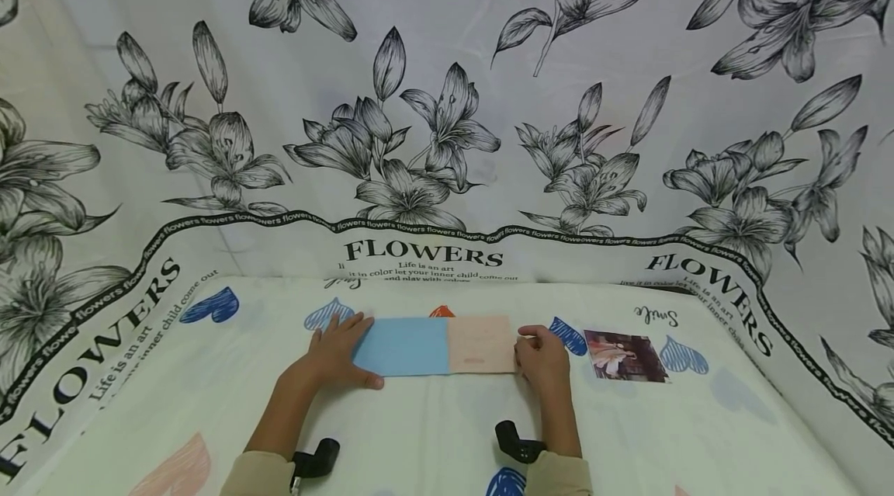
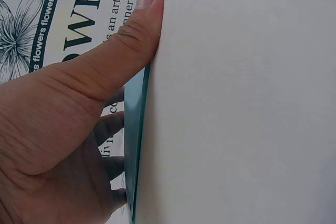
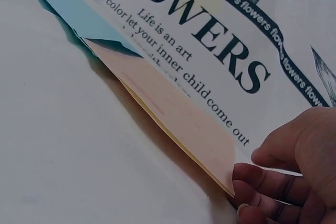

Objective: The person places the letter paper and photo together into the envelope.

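Note:
A light blue paper envelope point(image 1: 401, 346) lies on the patterned cloth, and a pale pink card point(image 1: 480, 345) extends from its right side. In the right wrist view the pink card point(image 3: 178, 114) passes under the lifted blue edge, and a thin yellowish layer shows along its near side. My left hand point(image 1: 335, 354) presses the envelope's left end with spread fingers, its thumb at the near edge. At the other end, the curled fingers of my right hand point(image 1: 543, 356) hold the card's outer edge; in the right wrist view those fingertips point(image 3: 247, 174) sit right by its corner.
A printed photo point(image 1: 625, 356) lies to the right of my right hand. White cloth point(image 1: 433, 434) with coloured hearts and lettering covers the table. Behind it hangs a flower-printed curtain point(image 1: 419, 147). Black devices point(image 1: 317, 457) sit at both wrists.

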The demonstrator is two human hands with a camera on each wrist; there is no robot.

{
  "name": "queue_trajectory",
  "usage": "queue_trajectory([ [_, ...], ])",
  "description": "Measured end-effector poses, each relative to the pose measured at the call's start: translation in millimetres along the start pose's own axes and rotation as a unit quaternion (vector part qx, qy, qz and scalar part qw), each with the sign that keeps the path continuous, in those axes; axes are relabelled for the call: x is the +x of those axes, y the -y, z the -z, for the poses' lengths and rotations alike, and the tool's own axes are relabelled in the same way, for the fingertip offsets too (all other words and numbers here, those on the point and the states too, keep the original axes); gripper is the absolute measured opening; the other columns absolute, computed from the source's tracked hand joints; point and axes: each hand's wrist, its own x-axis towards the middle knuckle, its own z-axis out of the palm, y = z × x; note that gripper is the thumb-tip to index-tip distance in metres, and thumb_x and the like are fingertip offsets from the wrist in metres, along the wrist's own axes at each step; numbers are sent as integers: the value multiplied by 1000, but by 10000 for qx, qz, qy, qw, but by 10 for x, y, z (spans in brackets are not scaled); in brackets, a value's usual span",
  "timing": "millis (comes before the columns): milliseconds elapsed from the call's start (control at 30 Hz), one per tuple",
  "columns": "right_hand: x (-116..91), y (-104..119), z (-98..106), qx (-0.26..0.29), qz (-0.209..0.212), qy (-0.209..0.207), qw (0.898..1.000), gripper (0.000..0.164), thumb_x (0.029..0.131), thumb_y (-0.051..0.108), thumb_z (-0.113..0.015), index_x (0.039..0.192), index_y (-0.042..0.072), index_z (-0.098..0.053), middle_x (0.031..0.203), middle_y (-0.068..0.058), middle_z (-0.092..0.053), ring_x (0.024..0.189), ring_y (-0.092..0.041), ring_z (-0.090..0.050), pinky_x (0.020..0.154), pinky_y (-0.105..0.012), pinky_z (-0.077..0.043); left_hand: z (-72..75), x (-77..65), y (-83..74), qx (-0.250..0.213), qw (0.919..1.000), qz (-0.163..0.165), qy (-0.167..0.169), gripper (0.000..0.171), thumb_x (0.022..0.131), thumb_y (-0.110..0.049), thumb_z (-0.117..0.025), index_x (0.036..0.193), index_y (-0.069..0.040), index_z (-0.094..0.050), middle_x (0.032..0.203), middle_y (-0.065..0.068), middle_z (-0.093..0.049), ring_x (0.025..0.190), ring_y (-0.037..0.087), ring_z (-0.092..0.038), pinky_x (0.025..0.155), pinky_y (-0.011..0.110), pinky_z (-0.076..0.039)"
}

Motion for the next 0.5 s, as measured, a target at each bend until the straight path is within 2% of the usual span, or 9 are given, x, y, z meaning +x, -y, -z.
queue_trajectory([
  [500,18,-16,-4,33,-28,99,9999,28,99,14,-58,123,3,-68,88,-6,-71,68,-18,-64,56,-27,-53,28,-16,-17,-56,10000,-60,43,114,68,-50,-93,156,0,-39,162,27,-29,148,61,-10,112,79,-6],
])
